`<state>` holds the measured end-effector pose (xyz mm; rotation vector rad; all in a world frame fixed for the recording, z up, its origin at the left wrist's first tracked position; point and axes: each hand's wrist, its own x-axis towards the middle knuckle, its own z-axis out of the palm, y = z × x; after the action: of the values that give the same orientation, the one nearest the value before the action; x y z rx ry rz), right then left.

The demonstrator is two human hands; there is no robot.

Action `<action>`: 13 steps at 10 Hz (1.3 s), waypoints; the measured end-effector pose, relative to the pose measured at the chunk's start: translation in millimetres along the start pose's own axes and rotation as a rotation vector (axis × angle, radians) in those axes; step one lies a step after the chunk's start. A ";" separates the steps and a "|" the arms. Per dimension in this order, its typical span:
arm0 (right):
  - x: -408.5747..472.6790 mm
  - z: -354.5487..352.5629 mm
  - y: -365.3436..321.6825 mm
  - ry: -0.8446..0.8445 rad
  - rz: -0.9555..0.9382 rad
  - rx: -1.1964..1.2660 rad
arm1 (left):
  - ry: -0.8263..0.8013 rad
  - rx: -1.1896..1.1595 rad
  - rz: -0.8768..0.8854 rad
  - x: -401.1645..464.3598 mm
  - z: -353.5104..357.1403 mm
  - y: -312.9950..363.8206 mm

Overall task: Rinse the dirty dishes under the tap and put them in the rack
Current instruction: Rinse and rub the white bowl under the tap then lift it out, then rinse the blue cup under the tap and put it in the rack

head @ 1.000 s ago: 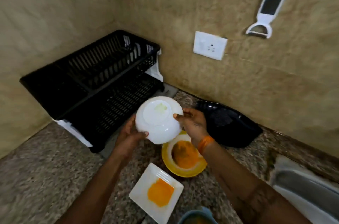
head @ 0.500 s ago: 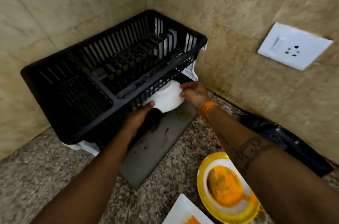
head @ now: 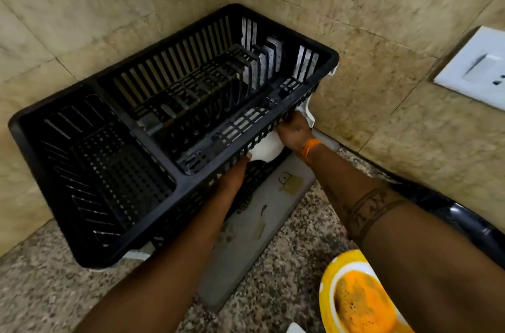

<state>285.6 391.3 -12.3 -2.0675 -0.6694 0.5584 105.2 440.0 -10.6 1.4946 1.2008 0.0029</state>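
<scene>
Grip, right: the right hand (head: 293, 132) is on the white bowl (head: 266, 148) from the right side, fingers wrapped over its rim and tucked out of sight under the rack's top tier.
Grip, left: the left hand (head: 232, 177) reaches in from the front, a fingertip (head: 248, 157) pressed to the bowl's left edge; the other fingers are hidden behind the rack wall, so I cannot tell how they lie.
Bowl: only a slice of white shows, sitting in the lower tier beneath the upper basket, at the rack's right front corner.
Rack: the black dish rack (head: 123, 168) stands in the corner of the counter, pushed up to both tiled walls.
Rack, top tier: two compartments. The left one has a perforated floor and holds nothing visible; the right one has plate slots, with pale patches showing through the slats at its far end, too blurred to name.
Under the rack: a grey drain tray (head: 246, 245) runs out from below onto the counter (head: 41, 286), a few dark specks on it.
Yellow bowl: near the front edge of the counter, right side, a yellow bowl (head: 326, 278) with a white inside carries orange residue, partly behind the right forearm.
Wrist: an orange band (head: 310, 147) circles the right wrist.
Wall: a white switch socket (head: 475, 70) is fixed on the right-hand tiles.
</scene>
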 end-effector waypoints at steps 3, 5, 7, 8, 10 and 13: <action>-53.2 -19.1 -10.3 0.038 0.036 0.202 | 0.227 0.027 0.103 -35.7 5.9 -6.8; -153.3 -63.8 -0.2 0.134 0.089 0.473 | 0.192 -0.254 0.408 -92.8 48.7 -18.9; -275.3 -112.8 33.0 0.172 0.181 0.655 | 0.038 -0.353 0.521 -181.9 91.2 -53.3; -326.7 -133.2 54.0 0.216 0.203 0.678 | -0.054 -0.344 0.470 -226.4 106.4 -72.0; -441.5 -168.9 111.3 0.274 0.293 0.744 | -0.148 -0.034 0.445 -312.0 135.6 -146.5; -561.0 -200.8 189.0 0.253 0.429 0.729 | -0.080 0.647 0.397 -376.4 148.6 -217.6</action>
<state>31.2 -179.2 11.7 -1.5329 0.1389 0.6446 -127.6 44.1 0.3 2.2587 0.8543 -0.1920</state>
